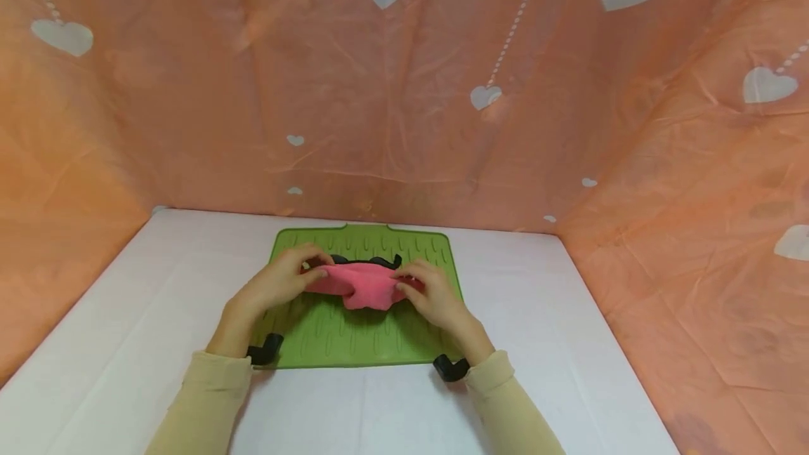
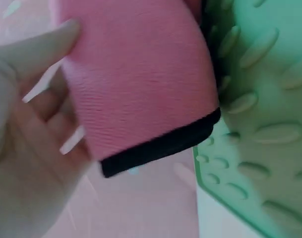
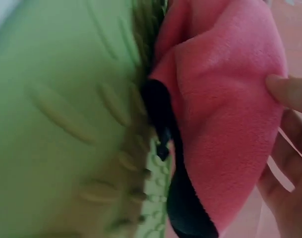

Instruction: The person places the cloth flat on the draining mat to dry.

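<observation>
A pink fleecy cloth (image 1: 373, 285) with black edging is held up just above a green ribbed mat (image 1: 341, 346), its middle sagging in a fold. At its left end, my left hand (image 1: 281, 283) pinches the upper edge between thumb and fingers. My right hand (image 1: 436, 295) pinches the other end the same way. In the left wrist view the cloth (image 2: 141, 84) hangs fairly flat, its black border at the bottom. Toward the right hand, the cloth (image 3: 230, 99) is creased, and a black strip (image 3: 163, 111) shows along its side. Part of the cloth's far side is hidden.
The mat lies on a white-covered table (image 1: 531, 314). An orange curtain with white hearts (image 1: 354, 90) encloses the back and both sides. Black wrist devices (image 1: 451, 368) sit by the sleeves. A black curved piece (image 1: 382, 260) shows behind the cloth.
</observation>
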Demonstrator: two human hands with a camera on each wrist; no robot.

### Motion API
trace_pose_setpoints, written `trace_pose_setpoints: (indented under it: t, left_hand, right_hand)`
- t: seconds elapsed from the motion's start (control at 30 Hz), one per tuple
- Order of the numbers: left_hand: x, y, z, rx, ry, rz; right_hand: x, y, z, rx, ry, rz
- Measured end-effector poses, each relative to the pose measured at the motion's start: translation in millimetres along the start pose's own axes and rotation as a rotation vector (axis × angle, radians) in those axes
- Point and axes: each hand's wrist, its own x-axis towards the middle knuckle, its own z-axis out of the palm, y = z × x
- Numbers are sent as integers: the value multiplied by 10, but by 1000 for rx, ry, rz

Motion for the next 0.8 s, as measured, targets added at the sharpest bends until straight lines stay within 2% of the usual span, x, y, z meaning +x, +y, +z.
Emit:
trace_pose_setpoints:
  t: [0.13,0.27,0.53,0.8]
  left_hand:
    - [152,44,-55,36,84,62]
    - [277,32,-96,92,108,80]
    - [516,-191,-85,106,76,36]
    - [670,-483,64,90,20,46]
  right_hand:
    - [158,42,-111,-40,105,-12]
    - [314,143,-176,-68,145,-21]
    - [508,451,-137,-118,41,67]
    - [575,723,6,-151,-82,173]
